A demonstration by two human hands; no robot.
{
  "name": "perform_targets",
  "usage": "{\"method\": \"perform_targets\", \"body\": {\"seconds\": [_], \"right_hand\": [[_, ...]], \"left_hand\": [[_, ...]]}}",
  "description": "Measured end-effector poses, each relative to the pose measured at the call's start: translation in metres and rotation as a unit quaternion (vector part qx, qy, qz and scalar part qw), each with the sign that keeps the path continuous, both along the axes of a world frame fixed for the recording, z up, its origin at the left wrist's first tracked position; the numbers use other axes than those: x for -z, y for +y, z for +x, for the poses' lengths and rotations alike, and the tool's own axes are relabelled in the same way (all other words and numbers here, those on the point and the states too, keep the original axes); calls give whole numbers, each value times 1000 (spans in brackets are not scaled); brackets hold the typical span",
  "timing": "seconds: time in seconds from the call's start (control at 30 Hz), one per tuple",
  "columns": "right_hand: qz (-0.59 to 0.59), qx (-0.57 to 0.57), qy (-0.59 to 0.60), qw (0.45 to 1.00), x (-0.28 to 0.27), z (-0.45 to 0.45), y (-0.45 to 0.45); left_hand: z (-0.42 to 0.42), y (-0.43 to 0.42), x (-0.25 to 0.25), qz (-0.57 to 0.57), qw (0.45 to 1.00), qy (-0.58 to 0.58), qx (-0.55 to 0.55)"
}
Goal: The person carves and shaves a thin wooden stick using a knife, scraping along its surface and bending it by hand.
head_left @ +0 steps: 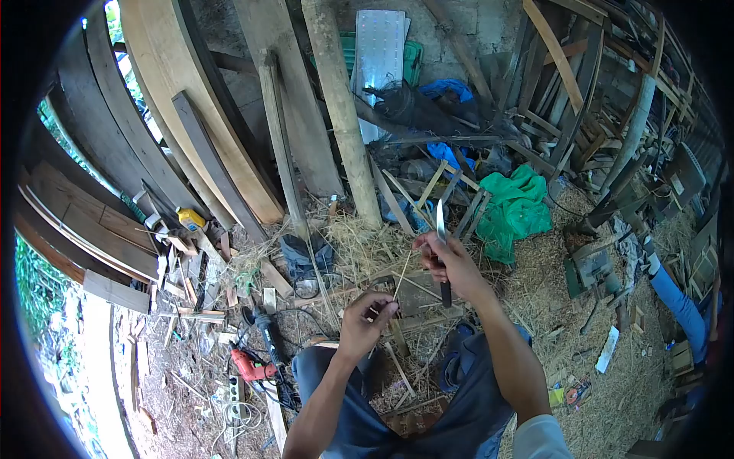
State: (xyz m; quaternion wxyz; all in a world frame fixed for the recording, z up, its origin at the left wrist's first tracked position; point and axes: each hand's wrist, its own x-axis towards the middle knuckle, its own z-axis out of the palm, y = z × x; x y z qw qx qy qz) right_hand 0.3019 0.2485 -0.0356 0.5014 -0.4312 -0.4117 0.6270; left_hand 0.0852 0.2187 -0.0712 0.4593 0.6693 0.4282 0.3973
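My right hand (456, 268) is wrapped round a knife (440, 222). Its bright blade points away from me, and the dark handle end shows below the palm. Lower and to the left, my left hand (365, 320) is closed in a pinch on a thin pale stick (401, 274), which slants up from the fingertips towards the right hand. Whether the stick's upper end touches the knife or the right hand I cannot tell. Both hands are in the air above my knees.
Wood shavings and offcuts cover the ground. A red power drill (252, 366), an angle grinder (269, 336) and a power strip (234, 402) with cords lie left of my legs. Boards (206, 115) lean ahead; a green plastic sheet (516, 210) lies ahead right.
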Motion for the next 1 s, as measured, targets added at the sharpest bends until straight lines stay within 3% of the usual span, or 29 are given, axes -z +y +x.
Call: {"method": "perform_targets", "body": {"seconds": [0.07, 0.2, 0.27, 0.4, 0.6, 0.67, 1.0], "right_hand": [[-2, 12, 82, 997, -1, -1, 0], [17, 12, 85, 996, -2, -3, 0], [51, -8, -60, 997, 4, -4, 1], [40, -23, -68, 997, 6, -6, 0], [-17, -19, 50, 998, 1, -10, 2], [68, -14, -122, 990, 5, -10, 4], [56, -16, -149, 987, 5, -12, 1]], "left_hand": [[1, 0, 0, -14, 1000, -2, -3], [0, 0, 3, -23, 1000, -8, -4], [0, 1, 2, -23, 1000, -6, -6], [0, 2, 1, -16, 1000, -2, -1], [0, 2, 1, -6, 1000, 3, -3], [0, 2, 0, -4, 1000, 13, -4], [1, 5, 3, 9, 1000, -5, 4]]}}
